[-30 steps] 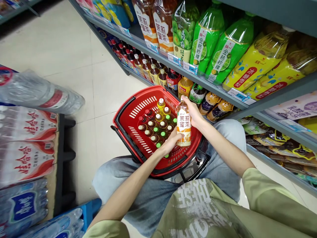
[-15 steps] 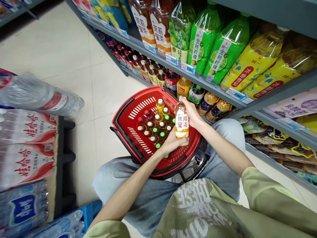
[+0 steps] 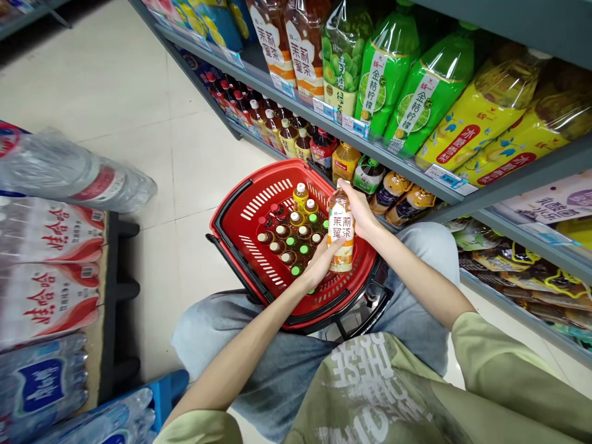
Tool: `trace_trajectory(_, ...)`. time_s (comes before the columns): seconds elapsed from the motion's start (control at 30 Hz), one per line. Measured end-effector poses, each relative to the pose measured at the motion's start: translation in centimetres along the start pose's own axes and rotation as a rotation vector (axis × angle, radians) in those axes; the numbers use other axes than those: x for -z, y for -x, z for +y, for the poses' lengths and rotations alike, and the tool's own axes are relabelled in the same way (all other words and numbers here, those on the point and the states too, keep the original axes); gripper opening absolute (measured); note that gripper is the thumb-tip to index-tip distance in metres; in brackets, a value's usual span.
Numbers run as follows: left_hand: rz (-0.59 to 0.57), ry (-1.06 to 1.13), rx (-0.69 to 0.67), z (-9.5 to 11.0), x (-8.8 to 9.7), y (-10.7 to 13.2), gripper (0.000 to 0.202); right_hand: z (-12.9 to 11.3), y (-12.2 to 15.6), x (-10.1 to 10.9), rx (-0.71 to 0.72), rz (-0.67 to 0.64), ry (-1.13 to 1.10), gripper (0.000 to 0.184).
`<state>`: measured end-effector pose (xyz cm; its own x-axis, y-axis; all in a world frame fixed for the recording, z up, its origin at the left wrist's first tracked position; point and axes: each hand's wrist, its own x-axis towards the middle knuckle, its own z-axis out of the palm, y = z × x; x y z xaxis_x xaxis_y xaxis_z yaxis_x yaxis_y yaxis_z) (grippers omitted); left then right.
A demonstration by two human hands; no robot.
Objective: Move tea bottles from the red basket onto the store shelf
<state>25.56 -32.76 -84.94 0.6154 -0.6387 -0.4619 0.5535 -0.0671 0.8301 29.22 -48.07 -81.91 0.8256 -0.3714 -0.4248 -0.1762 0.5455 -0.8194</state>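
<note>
I hold a small jasmine tea bottle [image 3: 341, 231] with an orange and white label upright over the red basket [image 3: 240, 216]. My right hand [image 3: 363, 209] wraps round its neck and upper part. My left hand [image 3: 321, 262] grips its lower part from the left, fingers closed on it. Inside the basket stand several small bottles [image 3: 291, 231] with white, green and yellow caps, packed in rows just left of the held bottle.
On the right runs a shelf unit [image 3: 416, 163] with large drink bottles above and small bottles [image 3: 277, 126] below. Shrink-wrapped water packs [image 3: 46, 265] are stacked at the left. Pale floor tiles [image 3: 139, 135] stretch ahead. My knees [image 3: 208, 327] frame the basket.
The bottle stays in both hands over the basket. My left hand has crept slightly up its lower part; the view has shifted a little.
</note>
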Motion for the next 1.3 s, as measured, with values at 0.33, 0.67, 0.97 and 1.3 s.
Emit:
trace_trajectory(0.33,-0.030,0.053,-0.026,-1.0,0.4,-0.6,0.056,-0.3,0.3,-0.1,-0.002,0.003,-0.001,0.045)
trace_trajectory(0.67,-0.154,-0.108,-0.026,-1.5,1.5,-0.8,0.069,-0.6,0.3,0.0,-0.039,0.005,-0.023,0.046)
trace_trajectory(0.97,-0.163,-0.171,-0.003,0.4,0.2,0.0,0.078,-0.5,0.1,0.2,-0.034,-0.024,-0.021,0.045)
trace_trajectory(1.3,-0.032,-0.281,-0.059,0.6,-0.6,0.1,0.059,0.1,-0.3,0.3,-0.015,-0.032,-0.002,0.048)
